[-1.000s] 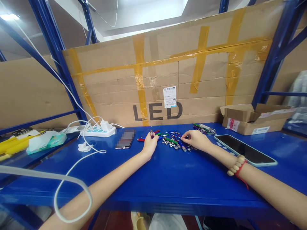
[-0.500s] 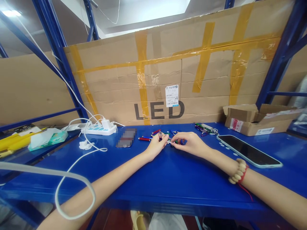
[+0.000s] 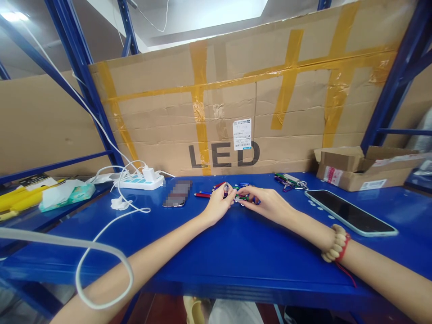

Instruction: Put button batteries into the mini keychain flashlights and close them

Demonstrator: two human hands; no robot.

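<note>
My left hand is closed round a small dark red tube held upright on the blue table. My right hand is pinched on a tiny part I cannot make out, and its fingertips meet the left hand's at the tube. Behind both hands lies a heap of small coloured tubes and metal bits, partly hidden by the fingers. A red tube lies just left of the heap.
A phone lies left of the hands and a tablet to the right. A second bunch of small tubes, an open cardboard box, a white power strip with trailing cable and a tissue pack also sit here.
My right hand left the heap and came left to meet my left hand. The left hand shifted slightly right with the tube. The camera turned a little.
</note>
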